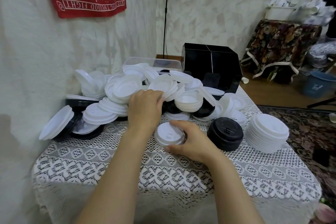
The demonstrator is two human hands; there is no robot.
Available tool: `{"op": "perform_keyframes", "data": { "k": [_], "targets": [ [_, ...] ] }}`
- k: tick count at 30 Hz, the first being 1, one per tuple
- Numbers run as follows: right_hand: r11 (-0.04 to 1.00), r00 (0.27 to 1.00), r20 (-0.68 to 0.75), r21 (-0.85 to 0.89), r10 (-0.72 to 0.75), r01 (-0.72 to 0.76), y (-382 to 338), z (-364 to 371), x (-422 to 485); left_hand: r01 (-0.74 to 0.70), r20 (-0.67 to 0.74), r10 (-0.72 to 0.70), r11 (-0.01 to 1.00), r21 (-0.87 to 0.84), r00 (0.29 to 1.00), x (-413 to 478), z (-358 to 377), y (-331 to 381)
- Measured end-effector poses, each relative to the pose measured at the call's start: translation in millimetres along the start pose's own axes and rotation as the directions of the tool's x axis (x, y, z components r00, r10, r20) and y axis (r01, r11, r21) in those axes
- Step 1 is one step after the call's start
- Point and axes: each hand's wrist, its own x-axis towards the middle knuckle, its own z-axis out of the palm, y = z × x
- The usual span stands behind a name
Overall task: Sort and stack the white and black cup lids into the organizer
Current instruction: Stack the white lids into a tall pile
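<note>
- Sorting looks like the step in hand: the right hand [189, 141] curls thumb and fingers round a short white lid stack [168, 135] on the lace-covered surface [112, 152].
- The left hand [145, 110] reaches into the mixed heap of lids [127, 89], fingers bent over a white one; I cannot tell if it grips.
- Next, probably: free that lid and seat it squarely on the held stack.
- A black lid stack [225, 133] and a tall white stack [266, 132] stand to the right; the organizer [211, 65] sits behind the heap, loose lids crowding its front.

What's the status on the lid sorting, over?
Left hand pinching a pile lid. Right hand gripping small white stack on table. Loose lids heaped against organizer front.
</note>
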Motion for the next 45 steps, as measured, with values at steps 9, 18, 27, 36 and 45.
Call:
{"op": "perform_keyframes", "data": {
  "k": [9,18,27,36,45],
  "targets": [
    [1.000,1.000,0.004,-0.010,0.000,0.000,-5,-2,-6,0.328,-0.033,-0.389,0.816,-0.475,0.921,4,-12,8],
    [1.000,1.000,0.019,-0.003,0.012,-0.012,-6,-3,-6,0.556,0.415,-0.671,-0.004,-0.831,0.615,11,-22,11],
    [1.000,0.999,0.035,-0.001,0.001,-0.001,-8,-3,-8,0.535,0.555,-0.555,-0.219,-0.816,0.619,0,-40,11],
    [0.890,0.975,-0.134,0.401,-0.178,0.218,-15,-26,-33,0.706,0.657,-0.407,-0.041,-0.707,0.634,-11,-43,11],
    [0.893,0.943,-0.110,0.304,-0.313,0.331,-26,-17,-33,0.830,0.769,-0.338,0.071,-0.554,0.542,-15,-43,22]
  ]
}}
